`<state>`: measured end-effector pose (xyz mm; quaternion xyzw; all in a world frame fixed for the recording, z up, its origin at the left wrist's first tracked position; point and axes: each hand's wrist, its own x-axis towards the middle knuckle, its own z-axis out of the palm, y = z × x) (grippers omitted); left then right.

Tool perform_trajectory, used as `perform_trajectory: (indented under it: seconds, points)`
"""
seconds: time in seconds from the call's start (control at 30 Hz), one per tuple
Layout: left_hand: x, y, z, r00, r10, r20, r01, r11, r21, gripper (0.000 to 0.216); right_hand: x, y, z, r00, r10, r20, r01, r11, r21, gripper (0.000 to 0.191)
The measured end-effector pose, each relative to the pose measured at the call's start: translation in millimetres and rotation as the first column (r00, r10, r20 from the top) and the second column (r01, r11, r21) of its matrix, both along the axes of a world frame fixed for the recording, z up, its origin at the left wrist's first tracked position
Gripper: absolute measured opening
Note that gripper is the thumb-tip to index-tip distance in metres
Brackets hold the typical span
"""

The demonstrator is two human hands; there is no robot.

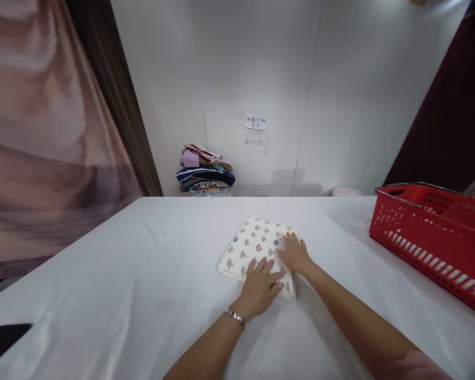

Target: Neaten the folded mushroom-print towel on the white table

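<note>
A folded white cloth (251, 244) printed with grey, red and blue mushroom shapes lies on the white-covered table (174, 285). On its near edge rests my left hand (259, 289), palm down with the fingers spread; a silver band circles that wrist. My right hand (295, 253) lies flat along the cloth's right side, fingers stretched out and touching the fabric. Neither hand grips anything. Parts of the cloth's near and right edges are hidden under the hands.
A red plastic basket (431, 253) stands at the table's right. Beyond the far edge is a stack of folded fabrics (206, 171) against the wall, near paper notes (255, 142). A dark flat object (6, 338) lies at the near left. Pink curtains (51, 132) hang at left.
</note>
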<state>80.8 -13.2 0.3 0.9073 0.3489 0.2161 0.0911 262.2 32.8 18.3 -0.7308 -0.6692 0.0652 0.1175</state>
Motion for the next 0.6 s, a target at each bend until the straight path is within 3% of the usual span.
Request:
perform_trajectory:
  seconds: [0.1,0.2,0.3,0.43,0.6]
  points:
    - [-4.0,0.1,8.7,0.998,-0.026,0.054,0.028,0.999,-0.023,0.026,-18.3,-7.8,-0.7,0.995,0.095,0.012,-0.095,0.986,0.136,0.057]
    - [-9.3,4.2,13.5,0.994,-0.017,0.105,0.019,0.999,-0.027,0.025,-28.9,-15.8,-14.3,0.989,0.145,0.01,-0.146,0.984,0.104,0.057]
    - [-20.0,17.1,11.6,0.979,0.149,0.137,-0.151,0.989,0.001,0.027,-29.5,-18.2,-25.3,0.99,0.135,0.026,-0.137,0.986,0.094,0.057]
    - [-38.9,41.0,0.3,0.882,0.452,0.135,-0.458,0.889,0.008,0.031,-28.4,-15.1,-25.8,0.992,0.124,0.026,-0.126,0.988,0.086,0.057]
    - [-51.8,53.7,-9.7,0.824,0.557,0.104,-0.549,0.83,-0.096,0.043,-23.9,-14.0,-21.9,0.993,0.12,0.003,-0.12,0.992,0.033,0.057]
